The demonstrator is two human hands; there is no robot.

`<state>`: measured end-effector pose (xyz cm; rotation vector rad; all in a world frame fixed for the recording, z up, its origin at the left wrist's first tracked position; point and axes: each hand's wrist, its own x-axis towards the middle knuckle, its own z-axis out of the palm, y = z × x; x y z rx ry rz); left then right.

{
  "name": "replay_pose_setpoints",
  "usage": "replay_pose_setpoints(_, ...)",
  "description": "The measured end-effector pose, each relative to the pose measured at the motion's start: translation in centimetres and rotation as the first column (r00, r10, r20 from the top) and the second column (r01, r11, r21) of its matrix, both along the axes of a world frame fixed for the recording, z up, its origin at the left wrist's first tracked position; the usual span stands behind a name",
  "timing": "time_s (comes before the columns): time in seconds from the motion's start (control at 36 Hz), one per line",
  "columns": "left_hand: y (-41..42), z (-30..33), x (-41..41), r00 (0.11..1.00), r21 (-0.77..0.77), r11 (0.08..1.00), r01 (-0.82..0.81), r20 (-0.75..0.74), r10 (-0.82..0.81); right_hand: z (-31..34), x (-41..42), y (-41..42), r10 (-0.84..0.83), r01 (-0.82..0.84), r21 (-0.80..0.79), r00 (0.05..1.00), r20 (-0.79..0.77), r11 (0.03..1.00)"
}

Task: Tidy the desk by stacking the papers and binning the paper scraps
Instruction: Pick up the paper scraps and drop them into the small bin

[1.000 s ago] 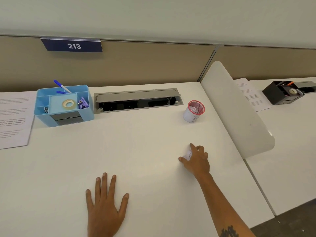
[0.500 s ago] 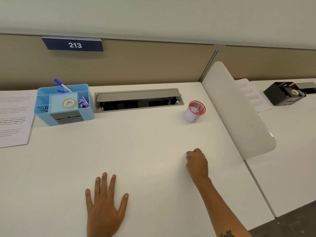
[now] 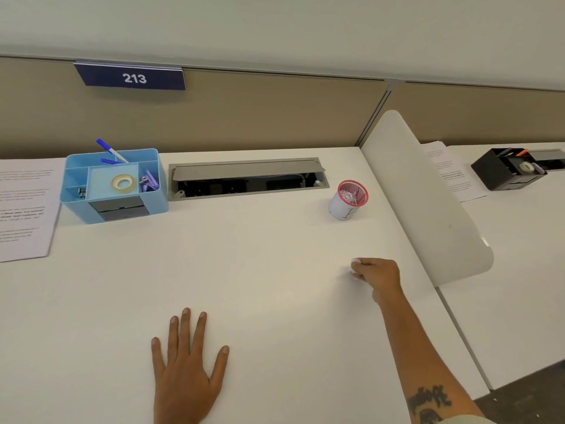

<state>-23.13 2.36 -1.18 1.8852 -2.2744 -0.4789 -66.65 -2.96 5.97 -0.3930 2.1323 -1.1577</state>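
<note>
Paper scrap (image 3: pixel 354 268) now off desk (image 3: pixel 260 270), pinched in curled right hand (image 3: pixel 377 275) near right edge; a second ago fingers only covered it. Left hand (image 3: pixel 186 374) flat, unmoved, near front edge. Red-rimmed bin (image 3: pixel 348 199) beyond, toward back right corner: drop comes next.

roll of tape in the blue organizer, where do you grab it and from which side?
Probably from straight above. The tape roll lies flat in the middle compartment of the blue organizer, hole up, and the compartment walls close off a sideways approach. Put one fingertip in the hole and the thumb on the outer rim, pinch across the ring wall and lift straight up. A pen stands behind it, clear of that path.
</note>
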Motion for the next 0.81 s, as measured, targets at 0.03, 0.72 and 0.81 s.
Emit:
replay_pose_setpoints(0.03, 0.0, 0.0, 0.0, 1.0, 0.002, 1.0, -0.002, 0.0, 0.002, 0.6, -0.3, -0.3, -0.022, 0.024, -0.029, 0.998, 0.064, 0.999)
replay_pose_setpoints(0.72, -0.4, -0.1, -0.2, 1.0, 0.032, 0.999, -0.013, -0.003, 0.013, 7.4, -6.5, -17.0, 0.05, -0.061, -0.066, 0.988, -0.147, 0.996)
replay_pose_setpoints(0.81, -0.4, -0.2, -0.1, 1.0, 0.034, 0.999, -0.013, 0.003, 0.013, 7.3, -6.7, -17.2, 0.067, -0.066, 0.01, 0.984, -0.167, 0.998)
